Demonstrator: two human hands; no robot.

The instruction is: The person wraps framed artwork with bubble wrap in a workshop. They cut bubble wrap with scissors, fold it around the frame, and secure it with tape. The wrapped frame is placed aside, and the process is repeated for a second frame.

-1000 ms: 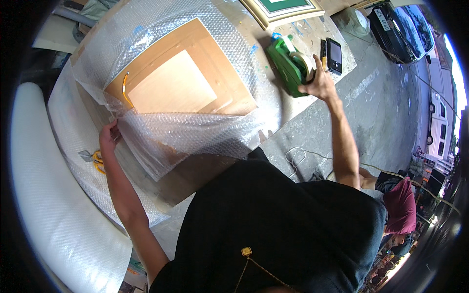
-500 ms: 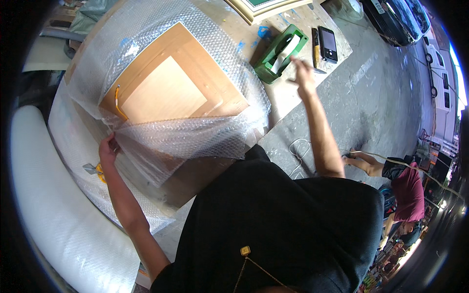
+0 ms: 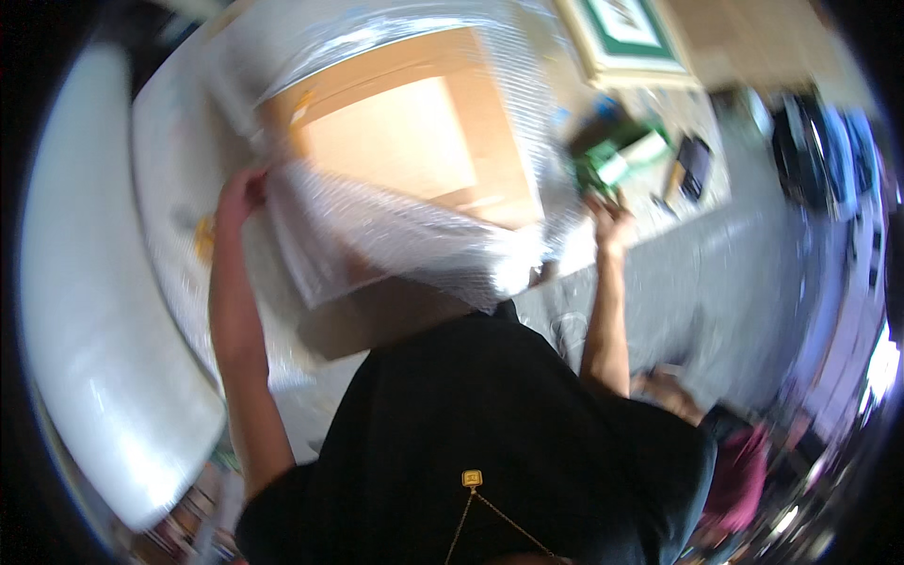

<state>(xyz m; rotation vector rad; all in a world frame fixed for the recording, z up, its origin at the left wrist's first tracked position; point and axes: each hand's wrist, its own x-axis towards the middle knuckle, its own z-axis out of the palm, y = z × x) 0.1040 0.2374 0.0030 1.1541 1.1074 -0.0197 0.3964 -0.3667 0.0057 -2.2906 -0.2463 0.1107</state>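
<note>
A wooden picture frame (image 3: 508, 141) lies back side up on bubble wrap, its pale backing panel (image 3: 395, 137) showing and a yellow-orange cord (image 3: 299, 118) at its left side. The near flap of bubble wrap (image 3: 395, 221) is folded partly over the frame. My left hand (image 3: 243, 193) is closed at the left corner of this flap, pinching its edge. My right hand (image 3: 610, 221) is just in front of a green tape dispenser (image 3: 612, 160); blur hides whether its fingers hold any tape.
A dark phone (image 3: 695, 169) and a slim yellow-handled tool (image 3: 672, 184) lie right of the dispenser. Behind stands a cream frame with green mat (image 3: 598, 71). Yellow-handled scissors (image 3: 204, 238) lie by my left forearm. A big bubble wrap roll (image 3: 104, 282) flanks the table. A person in maroon (image 3: 739, 480) is behind at right.
The whole view has shifted and blurred. My right hand has moved from over the dispenser's right side to its near end. My left hand stays on the wrap's corner.
</note>
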